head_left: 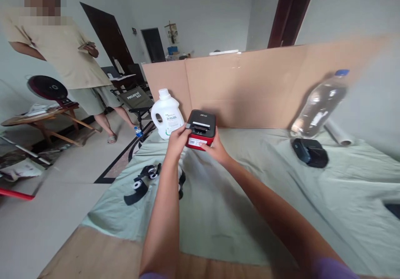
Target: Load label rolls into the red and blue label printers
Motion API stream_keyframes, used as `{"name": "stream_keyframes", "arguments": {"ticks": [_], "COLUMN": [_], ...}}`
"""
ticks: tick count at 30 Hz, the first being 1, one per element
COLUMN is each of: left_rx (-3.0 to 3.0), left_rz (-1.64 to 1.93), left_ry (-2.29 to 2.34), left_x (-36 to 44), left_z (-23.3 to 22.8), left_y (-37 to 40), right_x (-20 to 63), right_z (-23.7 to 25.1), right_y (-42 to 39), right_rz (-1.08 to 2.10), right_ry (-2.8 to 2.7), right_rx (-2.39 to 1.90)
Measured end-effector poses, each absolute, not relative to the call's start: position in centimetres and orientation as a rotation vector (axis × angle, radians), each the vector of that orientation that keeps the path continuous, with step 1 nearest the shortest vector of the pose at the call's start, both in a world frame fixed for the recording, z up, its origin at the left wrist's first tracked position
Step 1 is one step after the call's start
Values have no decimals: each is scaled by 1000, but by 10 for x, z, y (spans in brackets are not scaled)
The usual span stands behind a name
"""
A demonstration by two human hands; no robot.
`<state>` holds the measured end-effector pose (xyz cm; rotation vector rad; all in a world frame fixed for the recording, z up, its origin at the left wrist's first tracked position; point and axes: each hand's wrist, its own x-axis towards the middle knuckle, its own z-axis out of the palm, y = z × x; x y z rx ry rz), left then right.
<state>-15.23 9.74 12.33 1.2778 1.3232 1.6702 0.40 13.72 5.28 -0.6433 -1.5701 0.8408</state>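
at the far middle of the cloth-covered surface (237,212), both hands meet on a small red and black label printer (201,129); the left hand (178,140) wraps the printer's left side, its grip narrow and closed on the casing, thumb near the top edge; the right hand (215,149) cups the front right corner, its grip likewise closed on the printer, fingers under the red front with its white label; the printer sits low, at or just above the cloth, and i cannot tell whether it rests or is lifted; just left of the grip and slightly behind it stands a white plastic jug (166,114), upright, close to the left hand; nearer than the grip and to its left lie black tape rolls (142,183) on the cloth; well to the right of the grip a clear water bottle (318,106) leans tilted, with a black device (310,152) just below it and a pale roll (338,134) beside it; behind the grip a cardboard sheet (250,87) stands as a wall; far off to the left a person (65,58) in a beige shirt stands on the floor near a folding chair (137,99).
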Motion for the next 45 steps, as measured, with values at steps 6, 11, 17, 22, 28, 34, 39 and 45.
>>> {"name": "stream_keyframes", "arguments": {"ticks": [6,11,17,22,28,34,39,45], "left_rx": [1570,1370,1195,1149,1123,1232,1404,1464], "left_rz": [1602,1513,1514,1505,1549,1563,1421,1361], "left_ry": [981,939,961,963,943,953,948,955], "left_x": [-30,11,13,13,12,4,-7,-13], "left_z": [104,41,9,0,-2,-4,-3,3], "left_y": [19,-29,-43,-41,-37,-30,-23,-14], "right_x": [153,204,203,205,202,202,204,206], "right_z": [65,34,6,-10,-21,-25,-21,-19], "right_y": [51,-12,-23,-21,-22,-21,-20,-17], "right_rz": [479,349,384,375,359,353,400,490], "right_ry": [-1662,-1774,-1840,-1851,-1820,-1786,-1730,-1679], "right_rx": [-877,-1037,-1052,-1064,-1134,-1092,-1093,-1111]}}
